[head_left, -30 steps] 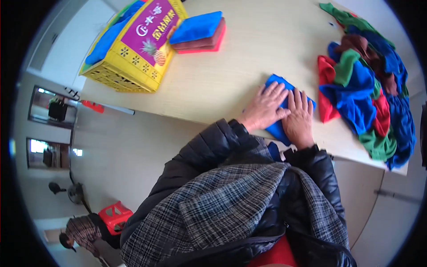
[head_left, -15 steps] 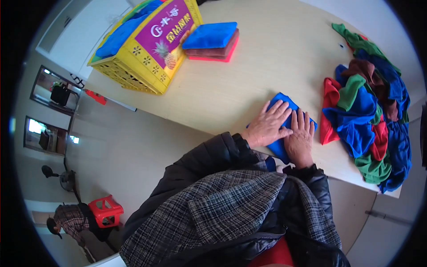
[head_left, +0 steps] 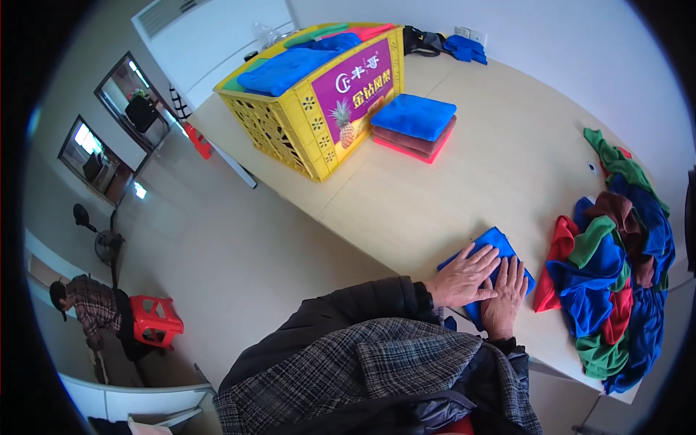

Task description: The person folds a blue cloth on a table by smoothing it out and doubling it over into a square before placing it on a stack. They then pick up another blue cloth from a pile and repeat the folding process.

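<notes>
A blue cloth (head_left: 490, 238) lies folded near the table's front edge, one corner hanging toward me. My left hand (head_left: 464, 279) rests flat on it, fingers stretched out and pointing up to the right. Beside it my right hand (head_left: 504, 299) also presses flat on the cloth, fingers extended; the two hands touch at the left thumb. Part of the cloth is hidden under them. To the right is a loose heap of crumpled cloths (head_left: 586, 279) in blue, red, green and brown. Farther off sits a neat stack of folded cloths (head_left: 417, 117), blue above brown and red.
A yellow plastic crate (head_left: 303, 134) filled with folded cloths stands at the table's far left. Behind it are a black bag (head_left: 423, 42) and another blue cloth (head_left: 465, 49) by the wall. On the floor to the left, a person (head_left: 98, 312) bends beside a red stool (head_left: 155, 320).
The view has shifted, so the table and everything on it appear lower and farther right, with more of the back wall showing. Both hands stay flat on the blue cloth.
</notes>
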Demonstrator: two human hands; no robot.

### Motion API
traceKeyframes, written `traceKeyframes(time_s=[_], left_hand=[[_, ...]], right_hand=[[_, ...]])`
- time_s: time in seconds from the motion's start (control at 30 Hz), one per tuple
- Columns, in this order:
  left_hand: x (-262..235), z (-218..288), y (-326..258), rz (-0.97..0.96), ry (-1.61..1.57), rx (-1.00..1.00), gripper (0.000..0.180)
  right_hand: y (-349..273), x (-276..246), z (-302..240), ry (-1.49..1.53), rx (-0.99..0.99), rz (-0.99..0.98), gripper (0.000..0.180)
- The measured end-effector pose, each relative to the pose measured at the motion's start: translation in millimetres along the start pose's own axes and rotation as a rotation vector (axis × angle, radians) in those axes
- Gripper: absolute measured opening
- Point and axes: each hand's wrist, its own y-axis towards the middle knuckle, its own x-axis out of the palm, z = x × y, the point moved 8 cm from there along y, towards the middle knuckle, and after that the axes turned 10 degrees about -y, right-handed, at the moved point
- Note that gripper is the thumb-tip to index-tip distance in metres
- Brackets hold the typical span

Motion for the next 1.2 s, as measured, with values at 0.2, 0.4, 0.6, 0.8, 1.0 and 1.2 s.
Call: traceKeyframes(time_s=[0.2, 0.4, 0.6, 0.8, 1.0, 1.2], left_hand=[[-1, 0, 2, -0.012, -0.016, -0.021, 0.084], [7, 6, 1, -0.016, 0.005, -0.023, 0.086], [8, 6, 0, 0.018, 0.027, 0.012, 0.086], [5, 6, -2, 0.032, 0.029, 0.013, 0.085], [-2, 11, -13, -0.009, 0.014, 0.018, 0.080], [-5, 7, -10, -0.019, 0.094, 0.031, 0.078]], right_hand=[[8, 10, 10, -0.025, -0.015, -0.069, 0.063], [23, 17, 26, 0.009, 0.007, -0.041, 0.062], [24, 22, 28, 0.011, 0.023, -0.067, 0.061], [24, 20, 28, 0.041, -0.011, -0.032, 0.062], [-7, 5, 35, 0.135, 0.020, 0.037, 0.060], [1, -10, 17, 0.140, 0.047, 0.121, 0.059]])
